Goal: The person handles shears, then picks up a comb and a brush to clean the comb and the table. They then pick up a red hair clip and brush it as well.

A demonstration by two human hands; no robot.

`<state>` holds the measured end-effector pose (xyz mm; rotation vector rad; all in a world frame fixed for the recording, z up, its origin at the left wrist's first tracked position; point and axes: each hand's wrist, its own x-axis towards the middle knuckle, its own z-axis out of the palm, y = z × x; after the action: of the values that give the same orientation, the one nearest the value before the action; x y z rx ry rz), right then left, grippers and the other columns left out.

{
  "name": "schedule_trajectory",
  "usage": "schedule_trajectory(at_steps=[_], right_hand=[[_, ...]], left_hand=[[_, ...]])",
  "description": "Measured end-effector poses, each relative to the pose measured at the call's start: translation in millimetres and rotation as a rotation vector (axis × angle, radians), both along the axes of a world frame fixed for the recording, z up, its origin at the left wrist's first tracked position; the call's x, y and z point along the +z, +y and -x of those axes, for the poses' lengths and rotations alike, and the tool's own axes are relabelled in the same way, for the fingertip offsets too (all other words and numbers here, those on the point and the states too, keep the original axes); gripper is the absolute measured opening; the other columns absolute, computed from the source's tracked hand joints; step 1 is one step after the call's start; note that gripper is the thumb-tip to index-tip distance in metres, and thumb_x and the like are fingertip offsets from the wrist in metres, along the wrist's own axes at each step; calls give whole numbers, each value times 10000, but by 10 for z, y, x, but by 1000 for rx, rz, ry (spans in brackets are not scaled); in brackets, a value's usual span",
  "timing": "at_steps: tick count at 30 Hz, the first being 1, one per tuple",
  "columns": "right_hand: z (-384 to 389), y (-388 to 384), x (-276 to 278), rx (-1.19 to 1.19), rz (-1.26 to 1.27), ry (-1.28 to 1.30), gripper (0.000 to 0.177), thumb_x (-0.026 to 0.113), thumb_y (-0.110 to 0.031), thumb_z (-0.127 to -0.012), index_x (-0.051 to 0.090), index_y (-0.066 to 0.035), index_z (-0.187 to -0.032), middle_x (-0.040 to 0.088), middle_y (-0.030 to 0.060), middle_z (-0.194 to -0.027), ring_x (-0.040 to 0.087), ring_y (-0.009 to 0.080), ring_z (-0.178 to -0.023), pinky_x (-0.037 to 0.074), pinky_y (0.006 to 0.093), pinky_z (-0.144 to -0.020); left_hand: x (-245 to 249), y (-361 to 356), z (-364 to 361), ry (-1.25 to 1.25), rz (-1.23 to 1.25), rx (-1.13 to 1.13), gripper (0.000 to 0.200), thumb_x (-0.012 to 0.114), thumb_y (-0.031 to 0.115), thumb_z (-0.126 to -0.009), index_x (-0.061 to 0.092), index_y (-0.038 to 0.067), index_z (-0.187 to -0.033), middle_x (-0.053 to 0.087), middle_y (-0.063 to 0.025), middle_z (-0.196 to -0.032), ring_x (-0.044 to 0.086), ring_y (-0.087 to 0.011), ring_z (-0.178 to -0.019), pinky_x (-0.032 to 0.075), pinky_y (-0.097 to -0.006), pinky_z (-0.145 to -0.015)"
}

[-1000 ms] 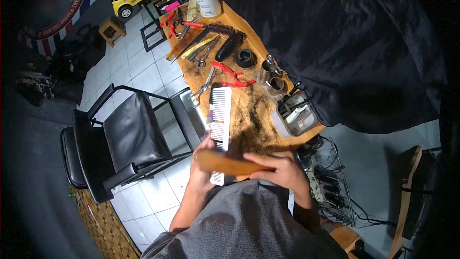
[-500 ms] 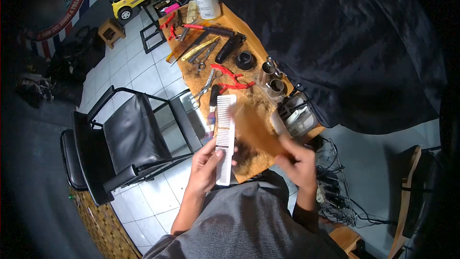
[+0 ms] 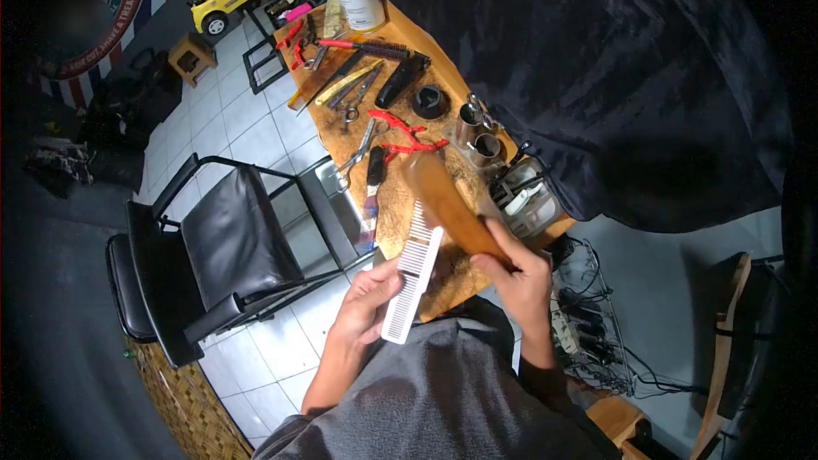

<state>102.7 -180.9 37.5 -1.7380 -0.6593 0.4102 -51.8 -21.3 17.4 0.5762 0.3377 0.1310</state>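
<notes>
My left hand (image 3: 365, 305) pinches a white comb (image 3: 410, 290) near its lower half, the teeth facing left. In my right hand (image 3: 521, 279) is a wooden brush (image 3: 452, 211), gripped by its lower end. The brush's far end is blurred and overlaps the top of the comb in this view. Beyond both hands lies the wooden table (image 3: 464, 177), scattered with hair clippings. Just past the comb are a dark-bristled brush with a striped handle (image 3: 371, 204), scissors (image 3: 361, 146) and red clips (image 3: 404, 129).
Farther up the table are a black hair clipper (image 3: 400, 81), a dark round jar (image 3: 430, 102), a yellow-handled razor (image 3: 348, 83) and a white can (image 3: 358, 2). Metal cups (image 3: 487, 149) and a plastic tray (image 3: 530, 196) line the right edge. A black chair (image 3: 230, 234) stands left.
The comb has tilted to the right and come slightly lower. The wooden brush has swung across the comb's upper end, and my right hand has moved a little down.
</notes>
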Motion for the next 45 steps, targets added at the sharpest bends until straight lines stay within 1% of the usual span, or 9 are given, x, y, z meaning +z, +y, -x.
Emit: schedule_trajectory(at_steps=[8,12,17,20,23,25,31,39,45], right_hand=[[-79,11,-99,-207,-267,26,424,684,-87,-832,539,140,-1159,652,192,-1041,620,167,-870,499,281,-777],[-151,-173,-45,511,-116,-186,465,759,-190,-760,609,37,-1137,653,167,-1079,656,210,-936,501,309,-826],[135,47,-120,658,-169,-223,474,807,-170,-661,663,-35,-1092,690,116,-960,669,237,-847,511,304,-752],[100,55,-124,397,-9,-206,468,799,-136,-666,649,-18,-1093,685,136,-948,676,248,-764,519,316,-658],[45,116,-29,85,-69,-430,458,787,-165,-701,640,-22,-1111,676,181,-901,682,261,-773,519,318,-662],[-49,116,18,-59,-57,-471,445,782,-129,-707,633,2,-1106,675,184,-923,685,269,-791,521,320,-678],[-116,80,11,-274,-200,-28,432,714,-88,-797,570,65,-1174,677,188,-991,668,189,-861,512,292,-749],[-9,-34,-97,561,-41,-125,456,771,-189,-738,627,-21,-1136,669,188,-979,680,235,-848,511,298,-738],[-19,-26,-79,116,-8,0,447,738,-149,-778,587,47,-1150,647,213,-1053,650,181,-922,493,296,-790]], left_hand=[[-143,47,7,-63,-74,65,445,555,104,-904,432,-10,-1317,605,-82,-1030,585,-134,-853,493,-247,-711],[-87,52,-176,149,21,215,509,441,263,-962,299,124,-1430,513,-25,-925,452,-120,-685,410,-207,-510],[29,17,-213,-50,279,78,655,306,621,-917,403,103,-1307,473,-72,-1003,396,-141,-708,371,-259,-579],[12,-144,-169,368,-282,510,887,300,800,-787,451,73,-1273,489,-40,-844,502,-150,-797,431,-294,-716],[24,97,-31,356,-545,-257,624,448,542,-918,498,15,-1247,528,-20,-830,514,-99,-728,434,-235,-612],[47,77,17,106,-594,-271,350,560,182,-928,524,-25,-1208,526,-13,-784,470,-76,-625,405,-206,-560],[15,47,-55,-55,-530,-147,278,429,201,-981,520,-16,-1129,584,-81,-855,477,-97,-572,412,-220,-523],[-196,-19,-252,256,-623,380,401,401,380,-978,509,2,-1060,592,-111,-816,524,-146,-566,417,-244,-487],[4,96,-53,59,-756,-97,289,404,231,-992,559,-11,-965,550,-58,-692,498,-101,-519,387,-225,-462]])
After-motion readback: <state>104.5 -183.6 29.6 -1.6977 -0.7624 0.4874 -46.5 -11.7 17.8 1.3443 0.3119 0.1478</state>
